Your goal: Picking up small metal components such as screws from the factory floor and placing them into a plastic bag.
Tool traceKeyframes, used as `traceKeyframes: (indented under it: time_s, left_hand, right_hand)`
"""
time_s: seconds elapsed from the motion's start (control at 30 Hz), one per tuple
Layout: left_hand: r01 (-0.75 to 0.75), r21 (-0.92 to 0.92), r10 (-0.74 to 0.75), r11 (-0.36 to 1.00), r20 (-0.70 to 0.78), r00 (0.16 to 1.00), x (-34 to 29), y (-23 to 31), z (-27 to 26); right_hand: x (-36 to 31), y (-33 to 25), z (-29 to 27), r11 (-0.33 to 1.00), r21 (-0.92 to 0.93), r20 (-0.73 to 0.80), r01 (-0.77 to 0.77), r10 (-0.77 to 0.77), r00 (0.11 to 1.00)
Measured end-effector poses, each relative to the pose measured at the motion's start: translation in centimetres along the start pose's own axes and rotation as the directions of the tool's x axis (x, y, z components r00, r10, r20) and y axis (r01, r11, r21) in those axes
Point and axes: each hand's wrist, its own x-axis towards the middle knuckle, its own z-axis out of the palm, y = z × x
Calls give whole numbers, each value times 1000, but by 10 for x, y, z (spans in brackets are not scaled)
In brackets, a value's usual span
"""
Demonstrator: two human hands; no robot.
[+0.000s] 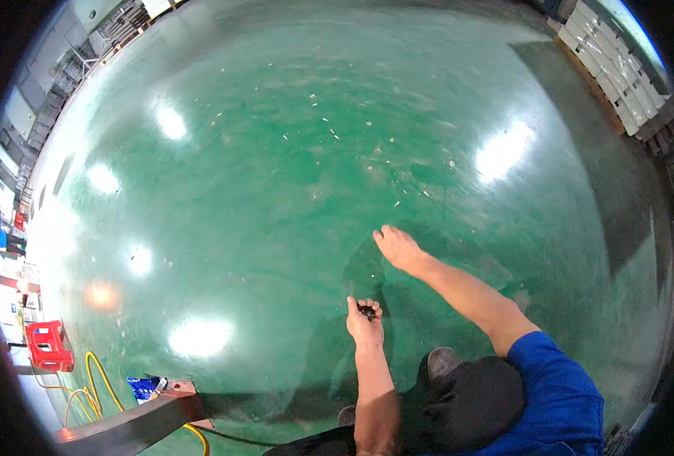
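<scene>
My left hand (365,327) is low over the green floor (276,190), palm up. Its fingers curl around a cluster of small dark parts (366,311), too small to tell their kind. Farther forward and a little to the right, my right hand (399,249) reaches out above the floor. The right fingers are bent together, and whatever they may pinch is hidden. Small pale scraps (335,134) lie scattered on the floor beyond my right hand.
At the lower left a dark curved beam (132,425) runs by a blue packet (144,387) and a yellow hose (94,376). A red plastic stool-like object (48,346) stands farther left. White wrapped stacks (610,68) are at the far right.
</scene>
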Motion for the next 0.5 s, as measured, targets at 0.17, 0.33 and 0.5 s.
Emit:
traceKeyframes:
  time_s: [0.17, 0.33, 0.5]
  left_hand:
    - [17, -15, -17, 1000, -40, 999, -2, -1, -3]
    - [9, -40, -9, 999, -8, 1000, -2, 1, -3]
    - [22, -44, -22, 999, 0, 1000, -1, -2, -3]
  right_hand:
    - [10, 21, 10, 998, 19, 69, -53, 52, 996]
    - [8, 25, 10, 999, 18, 17, -26, 26, 1000]
    - [6, 28, 5, 996, 26, 4, -82, 82, 997]
